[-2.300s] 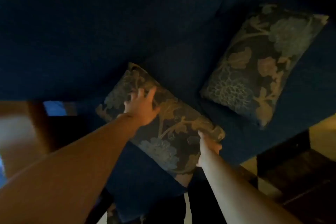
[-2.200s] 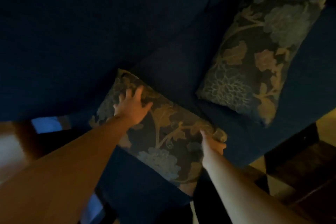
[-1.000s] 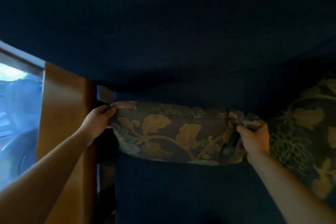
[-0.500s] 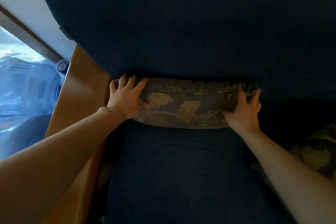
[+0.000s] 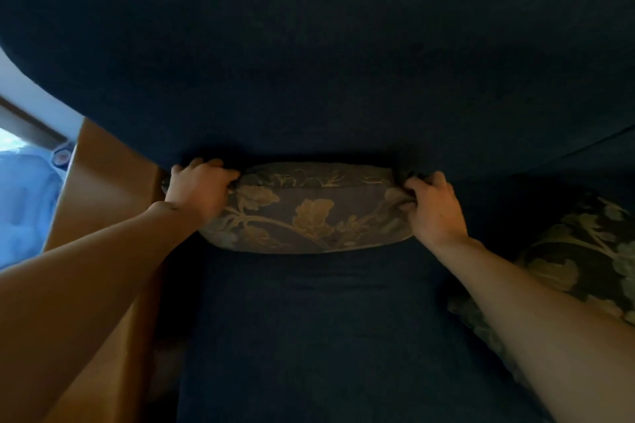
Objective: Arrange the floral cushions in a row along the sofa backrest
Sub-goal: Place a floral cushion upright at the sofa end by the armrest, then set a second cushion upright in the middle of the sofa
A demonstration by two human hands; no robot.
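Observation:
A dark floral cushion with gold leaves stands on edge against the navy sofa backrest, at the sofa's left end. My left hand grips its upper left corner. My right hand pinches its upper right corner, bunching the fabric. A second floral cushion lies on the seat to the right, partly hidden behind my right forearm.
The navy seat cushion stretches toward me below the held cushion. A brown wooden armrest borders the sofa on the left. Beyond it a bright window area shows at the far left.
Both hands carried the cushion from the seat up to the backrest at the left end. Since half a second ago my fingers have closed from flat pressing to gripping the top corners.

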